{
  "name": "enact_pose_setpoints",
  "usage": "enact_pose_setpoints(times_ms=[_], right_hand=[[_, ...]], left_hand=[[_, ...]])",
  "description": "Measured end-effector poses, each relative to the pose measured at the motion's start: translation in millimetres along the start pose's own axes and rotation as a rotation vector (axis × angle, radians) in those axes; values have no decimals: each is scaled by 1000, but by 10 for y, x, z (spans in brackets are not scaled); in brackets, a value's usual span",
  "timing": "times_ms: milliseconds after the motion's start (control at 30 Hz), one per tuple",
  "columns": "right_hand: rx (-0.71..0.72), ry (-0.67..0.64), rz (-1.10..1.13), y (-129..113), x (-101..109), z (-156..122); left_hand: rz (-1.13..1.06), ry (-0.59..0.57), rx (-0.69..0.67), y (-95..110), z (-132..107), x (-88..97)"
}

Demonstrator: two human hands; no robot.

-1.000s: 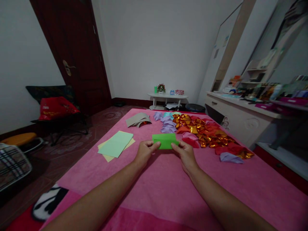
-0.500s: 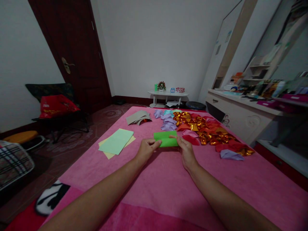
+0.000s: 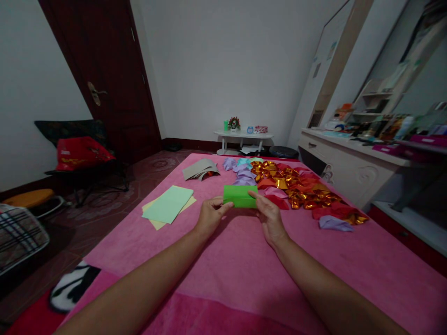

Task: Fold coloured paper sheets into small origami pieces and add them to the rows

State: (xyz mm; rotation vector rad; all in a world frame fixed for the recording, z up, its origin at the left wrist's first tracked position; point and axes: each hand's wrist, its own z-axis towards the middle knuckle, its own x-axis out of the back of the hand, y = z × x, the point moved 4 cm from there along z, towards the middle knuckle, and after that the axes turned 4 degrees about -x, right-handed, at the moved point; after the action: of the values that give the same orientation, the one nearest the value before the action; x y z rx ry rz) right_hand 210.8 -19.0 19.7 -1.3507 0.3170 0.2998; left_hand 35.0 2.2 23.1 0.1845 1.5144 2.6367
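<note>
No writing can be read: the green paper (image 3: 240, 196) is plain, and the gold print on the red bag (image 3: 82, 151) is blurred.

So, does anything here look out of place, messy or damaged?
Nothing damaged or spilled. The left hand and right hand pinch a folded green paper. The pale sheets are stacked slightly askew, and the folded pieces lie in a loose heap.
</note>
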Motion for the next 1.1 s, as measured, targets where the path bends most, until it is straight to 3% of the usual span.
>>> enact_pose_setpoints(times_ms=[233, 500, 733, 1100], right_hand=[[-6, 53, 18, 53, 36, 20], [-188, 20, 313, -35, 116, 53], [-290, -94, 424, -108, 38, -70], [-277, -88, 416, -29, 88, -27]], left_hand=[[87, 29, -120, 161, -5, 13], [124, -234, -403, 477, -199, -128], [209, -274, -398, 468, -210, -195], [279, -337, -439, 419, -209, -226]])
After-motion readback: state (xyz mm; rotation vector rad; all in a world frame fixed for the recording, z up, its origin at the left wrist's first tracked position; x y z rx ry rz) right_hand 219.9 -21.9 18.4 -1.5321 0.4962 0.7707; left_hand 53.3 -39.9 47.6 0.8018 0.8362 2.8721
